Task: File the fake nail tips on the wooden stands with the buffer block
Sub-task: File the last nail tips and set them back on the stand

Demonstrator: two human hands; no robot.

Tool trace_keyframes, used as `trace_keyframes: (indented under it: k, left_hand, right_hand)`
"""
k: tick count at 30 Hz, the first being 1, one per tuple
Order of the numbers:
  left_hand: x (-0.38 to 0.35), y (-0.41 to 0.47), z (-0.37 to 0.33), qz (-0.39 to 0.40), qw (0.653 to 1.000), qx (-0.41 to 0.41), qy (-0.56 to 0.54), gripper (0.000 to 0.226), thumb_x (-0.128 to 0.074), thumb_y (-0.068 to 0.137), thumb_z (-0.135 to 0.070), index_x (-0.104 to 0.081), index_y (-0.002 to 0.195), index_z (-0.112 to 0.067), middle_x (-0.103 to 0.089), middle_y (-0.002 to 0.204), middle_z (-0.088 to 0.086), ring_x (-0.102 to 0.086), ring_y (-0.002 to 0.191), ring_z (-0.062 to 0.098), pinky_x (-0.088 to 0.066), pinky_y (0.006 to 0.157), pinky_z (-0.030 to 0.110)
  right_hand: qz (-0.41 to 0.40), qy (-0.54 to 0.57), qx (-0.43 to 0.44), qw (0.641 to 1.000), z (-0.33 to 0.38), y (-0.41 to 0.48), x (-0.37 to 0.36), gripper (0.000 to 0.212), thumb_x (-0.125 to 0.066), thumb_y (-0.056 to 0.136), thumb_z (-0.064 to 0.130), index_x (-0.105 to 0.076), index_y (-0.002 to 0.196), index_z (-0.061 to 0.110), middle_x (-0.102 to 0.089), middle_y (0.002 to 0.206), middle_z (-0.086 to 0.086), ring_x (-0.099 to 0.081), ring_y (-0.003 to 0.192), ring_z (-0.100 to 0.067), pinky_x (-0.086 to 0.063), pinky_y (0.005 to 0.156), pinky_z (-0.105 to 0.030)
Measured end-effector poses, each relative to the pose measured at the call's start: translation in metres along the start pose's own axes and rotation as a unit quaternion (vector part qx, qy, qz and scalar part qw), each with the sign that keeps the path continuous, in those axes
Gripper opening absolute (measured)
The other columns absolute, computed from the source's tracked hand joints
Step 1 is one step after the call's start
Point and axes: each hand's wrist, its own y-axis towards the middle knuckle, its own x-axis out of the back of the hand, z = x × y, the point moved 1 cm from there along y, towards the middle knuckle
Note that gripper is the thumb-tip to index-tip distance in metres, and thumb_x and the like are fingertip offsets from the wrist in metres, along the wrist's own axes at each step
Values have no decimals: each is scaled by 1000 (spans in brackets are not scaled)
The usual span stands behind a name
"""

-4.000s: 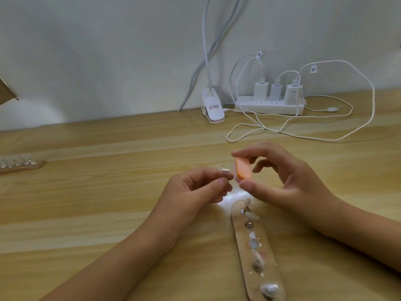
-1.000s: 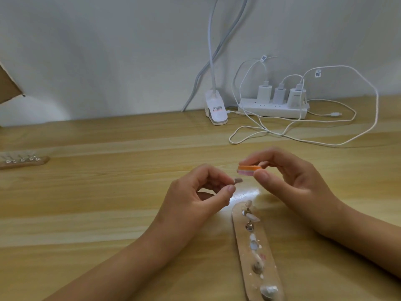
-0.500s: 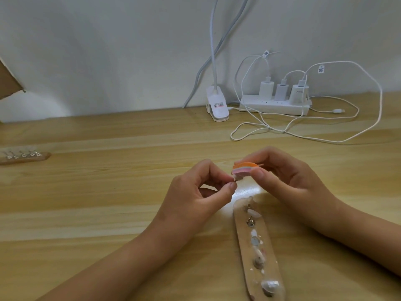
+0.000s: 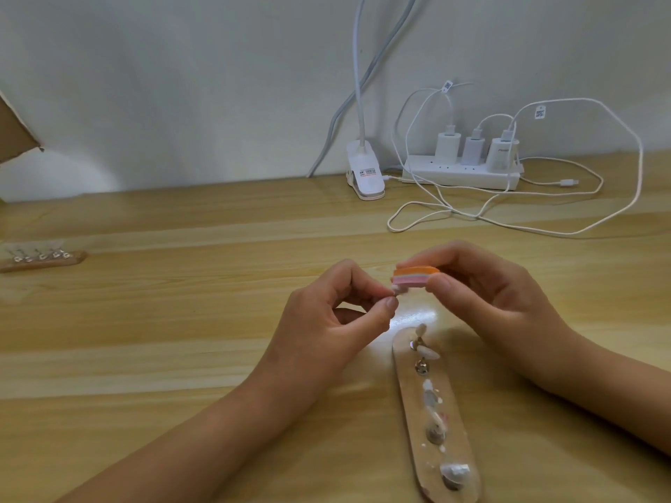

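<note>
My left hand [image 4: 326,321] pinches a small pale nail tip [image 4: 507,290] between thumb and forefinger above the table. My right hand [image 4: 483,295] holds the buffer block [image 4: 415,276], orange on top and pink beneath, flat between thumb and fingers. The block's left end lies right over the nail tip and touches it. Just below the hands, a long wooden stand [image 4: 432,412] lies on the table with several nail tips on metal pegs. A second wooden stand [image 4: 43,259] with several tips sits at the far left.
At the back of the wooden table [image 4: 181,339] stand a white clip lamp [image 4: 365,174] and a white power strip [image 4: 461,174] with three chargers. Loose white cables [image 4: 508,219] loop in front of it. A cardboard corner [image 4: 14,136] shows at the left edge.
Four seconds ago the block stood on edge; it has turned flat. Over the last second both hands stayed close, and the block slid left onto the nail tip.
</note>
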Motion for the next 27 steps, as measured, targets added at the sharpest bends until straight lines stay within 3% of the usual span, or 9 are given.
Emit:
trace_keyframes:
  k: [3, 7, 13, 18, 20, 23, 27]
  left_hand:
    - [0, 0, -1, 2, 1000, -6, 1, 8, -72, 79, -29, -65, 80, -25, -72, 87, 2, -67, 77, 32, -56, 73, 54]
    - [0, 1, 1, -11, 1000, -6, -1, 9, -72, 80, -23, -65, 77, -29, -71, 83, 0, -67, 76, 30, -57, 71, 53]
    - [2, 2, 2, -11, 1000, -12, 7, 7, -71, 81, -22, -65, 79, -24, -71, 82, 0, -68, 73, 18, -60, 71, 44]
    - [1, 1, 0, -12, 1000, -17, 0, 7, -72, 80, -23, -65, 79, -25, -71, 85, 3, -66, 77, 31, -56, 71, 53]
    - [1, 0, -1, -12, 1000, -14, -4, 7, -72, 79, -28, -65, 78, -25, -71, 85, 4, -64, 77, 36, -54, 69, 56]
    - [1, 0, -3, -7, 1000, -13, -12, 10, -71, 77, -34, -65, 78, -26, -72, 89, 4, -63, 76, 39, -54, 70, 56]
    - [0, -1, -4, -3, 1000, -13, -11, 8, -73, 81, -23, -65, 78, -24, -71, 86, 4, -65, 77, 34, -56, 71, 52]
  right_hand:
    - [7, -5, -13, 1000, 0, 0, -2, 15, -62, 95, 30, -72, 103, 21, -73, 104, 8, -67, 101, -17, -50, 93, -36]
    - [-9, -4, 27, 1000, 2, -1, 0, 23, -67, 89, 31, -70, 110, 24, -72, 106, 5, -66, 99, -21, -52, 89, -26]
    - [-6, 5, 37, 999, 3, 0, -3, 27, -71, 85, 26, -66, 109, 18, -67, 102, 3, -61, 94, -25, -51, 86, -31]
    - [-7, 46, 8, 999, 2, 1, -1, 26, -70, 83, 29, -64, 105, 16, -66, 101, -3, -60, 97, -33, -51, 89, -34]
    - [-1, 56, -13, 998, 2, 2, -2, 21, -70, 84, 26, -66, 103, 19, -67, 101, -3, -60, 97, -34, -52, 87, -28]
    - [-15, 82, -19, 996, 3, 2, 1, 16, -68, 84, 31, -70, 99, 24, -69, 101, -3, -63, 98, -28, -52, 85, -23]
    - [12, 73, -54, 996, 4, 3, -1, 14, -68, 84, 37, -71, 96, 30, -71, 101, 0, -65, 91, -9, -50, 80, -17]
